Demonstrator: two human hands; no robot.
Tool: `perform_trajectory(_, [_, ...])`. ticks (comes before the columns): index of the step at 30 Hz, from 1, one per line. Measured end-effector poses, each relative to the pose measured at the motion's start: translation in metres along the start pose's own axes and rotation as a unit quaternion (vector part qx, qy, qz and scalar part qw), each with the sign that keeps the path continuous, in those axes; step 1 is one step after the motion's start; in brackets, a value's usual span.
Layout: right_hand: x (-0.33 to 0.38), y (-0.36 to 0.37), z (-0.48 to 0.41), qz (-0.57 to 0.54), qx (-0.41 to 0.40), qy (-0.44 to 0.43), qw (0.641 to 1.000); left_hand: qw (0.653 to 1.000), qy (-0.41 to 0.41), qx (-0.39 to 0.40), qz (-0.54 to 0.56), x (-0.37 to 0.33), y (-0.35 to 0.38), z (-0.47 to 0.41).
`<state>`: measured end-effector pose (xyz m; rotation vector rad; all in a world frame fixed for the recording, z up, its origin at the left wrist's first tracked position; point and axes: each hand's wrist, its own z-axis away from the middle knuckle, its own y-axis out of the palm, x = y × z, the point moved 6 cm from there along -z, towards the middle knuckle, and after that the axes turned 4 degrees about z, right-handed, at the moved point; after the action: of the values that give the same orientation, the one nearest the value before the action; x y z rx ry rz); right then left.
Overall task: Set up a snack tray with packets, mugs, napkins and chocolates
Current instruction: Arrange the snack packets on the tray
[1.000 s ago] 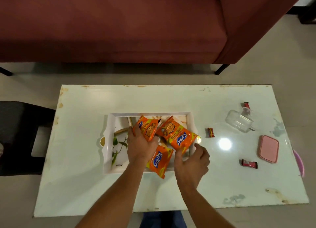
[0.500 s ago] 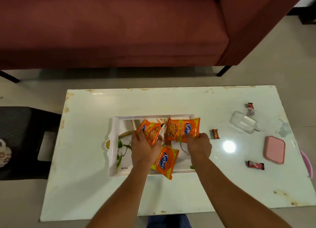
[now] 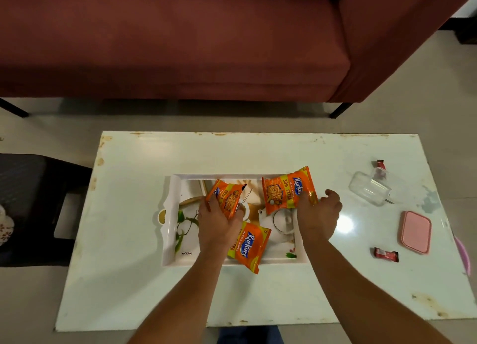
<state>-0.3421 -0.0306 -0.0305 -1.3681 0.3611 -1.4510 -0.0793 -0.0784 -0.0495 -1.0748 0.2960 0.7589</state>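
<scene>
While both hands' fingers (image 3: 308,204) clamped on packets (image 3: 287,190), bare tabletop (image 3: 124,240) left of tray (image 3: 173,214).

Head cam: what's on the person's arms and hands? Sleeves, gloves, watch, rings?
Nothing worn that shows. Both forearms are bare from the bottom of the frame up to the wrists: no sleeves, gloves, watch or bracelets. The left hand and right hand show no rings as far as can be told. No markings visible.

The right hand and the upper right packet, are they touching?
Touching. The head view shows the right hand gripping the lower right corner of the packet, fingers closed on its edge.
</scene>
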Motion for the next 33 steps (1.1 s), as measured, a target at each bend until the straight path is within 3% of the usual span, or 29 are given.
perform_trajectory(3, [-0.014, -0.002, 0.046, -0.03, -0.012, -0.03, 0.999, 1.0, -0.005, 0.002, 0.003, 0.0, 0.0, -0.001])
perform_trajectory(9, [-0.056, 0.053, 0.13, 0.037, 0.231, 0.058, 0.97, 1.0, -0.012, -0.001, 0.001, -0.001, 0.0, 0.001])
perform_trajectory(13, [-0.052, 0.066, 0.125, 0.051, 0.278, 0.072, 0.956, 1.0, -0.009, 0.006, 0.004, 0.0, -0.002, 0.001])
perform_trajectory(19, [-0.032, 0.035, 0.07, 0.017, 0.32, 0.014, 0.947, 0.999, 0.001, 0.028, -0.019, -0.004, -0.003, 0.005])
perform_trajectory(25, [-0.052, -0.003, 0.016, 0.065, 0.274, 0.001, 0.96, 0.999, 0.011, 0.039, -0.027, -0.012, 0.0, 0.011])
perform_trajectory(33, [-0.07, -0.009, 0.014, 0.168, 0.199, -0.012, 0.965, 0.998, -0.006, 0.045, -0.046, -0.013, 0.008, 0.019])
